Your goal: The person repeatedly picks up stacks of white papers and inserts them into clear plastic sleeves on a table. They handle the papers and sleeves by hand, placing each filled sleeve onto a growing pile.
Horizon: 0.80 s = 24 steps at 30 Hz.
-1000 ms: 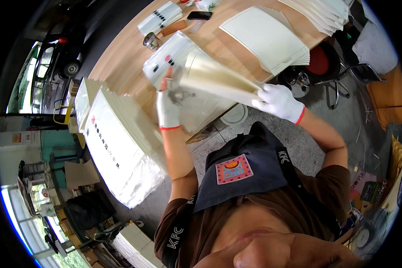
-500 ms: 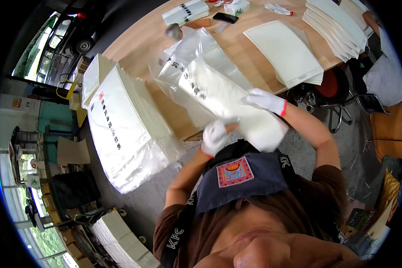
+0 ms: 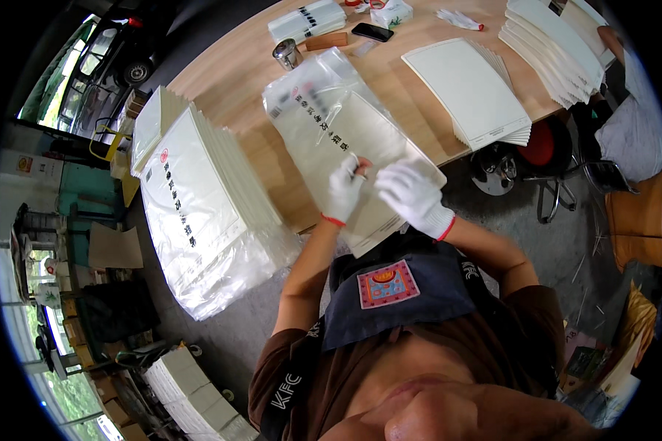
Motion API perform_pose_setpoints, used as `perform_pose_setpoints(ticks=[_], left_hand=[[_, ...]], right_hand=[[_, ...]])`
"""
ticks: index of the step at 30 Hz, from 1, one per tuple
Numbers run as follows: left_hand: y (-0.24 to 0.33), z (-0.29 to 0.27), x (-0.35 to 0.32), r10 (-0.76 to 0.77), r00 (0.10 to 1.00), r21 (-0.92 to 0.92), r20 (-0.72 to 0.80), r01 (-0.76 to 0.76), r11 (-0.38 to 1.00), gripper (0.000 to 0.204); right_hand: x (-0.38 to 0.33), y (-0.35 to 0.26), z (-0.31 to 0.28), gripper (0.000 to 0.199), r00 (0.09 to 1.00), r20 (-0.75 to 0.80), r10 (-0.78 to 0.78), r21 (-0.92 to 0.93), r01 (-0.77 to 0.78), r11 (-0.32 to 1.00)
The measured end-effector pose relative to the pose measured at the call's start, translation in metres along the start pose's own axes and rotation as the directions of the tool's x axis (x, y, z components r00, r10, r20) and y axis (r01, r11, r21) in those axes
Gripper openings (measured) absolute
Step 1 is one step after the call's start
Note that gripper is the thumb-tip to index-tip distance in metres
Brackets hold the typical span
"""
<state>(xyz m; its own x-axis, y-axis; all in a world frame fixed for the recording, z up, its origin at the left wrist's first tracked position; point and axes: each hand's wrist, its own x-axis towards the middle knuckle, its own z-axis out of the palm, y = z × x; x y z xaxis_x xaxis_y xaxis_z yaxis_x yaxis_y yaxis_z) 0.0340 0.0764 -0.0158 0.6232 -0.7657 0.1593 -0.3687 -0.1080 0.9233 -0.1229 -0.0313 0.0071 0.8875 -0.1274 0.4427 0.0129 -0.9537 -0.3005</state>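
A flat pack of white sheets in a clear plastic bag (image 3: pixel 324 125) lies on the wooden table (image 3: pixel 235 81), its near end hanging over the table edge. My left hand (image 3: pixel 343 188), in a white glove, rests on the bag's near part with its fingers pinched together at the plastic. Beside it my right hand (image 3: pixel 412 192), also gloved, presses flat on the same pack with its fingers spread. The two hands almost touch.
A tall stack of bagged white packs (image 3: pixel 206 213) stands at the left. More white sheet stacks (image 3: pixel 471 88) (image 3: pixel 559 44) lie at the right. A metal cup (image 3: pixel 287 53), a phone (image 3: pixel 371 31) and a red stool (image 3: pixel 541 151) are nearby.
The pack was held up in both hands, then lowered; now it lies flat on the table and both hands sit on its near end.
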Motion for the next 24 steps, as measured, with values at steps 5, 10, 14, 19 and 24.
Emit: perform_pose_setpoints(ticks=[5, 10, 14, 19, 24], left_hand=[[0.0, 0.01, -0.049, 0.387, 0.922, 0.419, 0.024, -0.36, 0.833, 0.013], [-0.091, -0.049, -0.072, 0.038, 0.921, 0.535, -0.389, 0.192, 0.823, 0.01], [-0.054, -0.049, -0.124, 0.051, 0.932, 0.466, -0.36, 0.132, 0.875, 0.018], [-0.034, -0.041, -0.205, -0.042, 0.972, 0.446, -0.229, 0.144, 0.883, 0.018], [-0.022, -0.04, -0.221, -0.274, 0.96, 0.228, -0.063, 0.281, 0.932, 0.013]], right_hand=[[0.003, 0.068, 0.027, 0.029, 0.81, 0.172, 0.561, -0.242, -0.517, 0.821], [-0.008, 0.06, 0.03, 0.027, 0.857, 0.281, 0.432, -0.354, -0.326, 0.877], [-0.052, 0.04, 0.02, 0.024, 0.892, 0.284, 0.352, -0.305, -0.264, 0.915], [-0.097, -0.004, -0.011, 0.025, 0.728, 0.538, 0.424, -0.284, -0.317, 0.905], [-0.154, 0.005, 0.012, 0.026, 0.761, 0.602, 0.242, -0.179, -0.167, 0.97]])
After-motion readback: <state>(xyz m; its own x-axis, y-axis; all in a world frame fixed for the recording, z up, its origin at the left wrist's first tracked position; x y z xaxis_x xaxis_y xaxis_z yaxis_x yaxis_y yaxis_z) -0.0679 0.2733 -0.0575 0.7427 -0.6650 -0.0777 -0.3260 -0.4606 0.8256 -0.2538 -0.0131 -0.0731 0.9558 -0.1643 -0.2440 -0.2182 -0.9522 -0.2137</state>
